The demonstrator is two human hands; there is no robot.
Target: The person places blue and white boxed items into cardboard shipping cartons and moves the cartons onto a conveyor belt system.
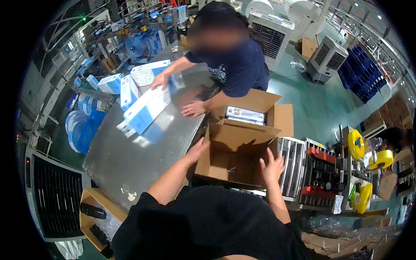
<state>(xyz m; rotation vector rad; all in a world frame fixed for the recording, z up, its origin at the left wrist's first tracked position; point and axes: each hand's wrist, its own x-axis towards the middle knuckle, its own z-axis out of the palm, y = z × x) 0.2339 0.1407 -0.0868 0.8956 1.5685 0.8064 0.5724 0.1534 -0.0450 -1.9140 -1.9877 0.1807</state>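
Right in front of me stands an open cardboard carton (238,145), its inside in shadow and no goods visible in it. My left hand (197,152) is at the carton's left side, fingers stretched along the edge. Spread fingers of my right hand (273,167) are by its right wall; whether they touch it, I cannot tell. Just beyond is a second open carton (284,120) holding blue-and-white packs (245,115). Across the table a co-worker has one hand (160,81) on a long blue-and-white box (147,110) and the other (193,109) near the table edge.
More blue-and-white boxes (149,73) sit at the far left of the metal table (125,164). To the right, a roller conveyor (292,162) leads to a machine with red parts (320,155) and yellow tape rolls (356,144). A carton with plastic film (93,190) stands lower left.
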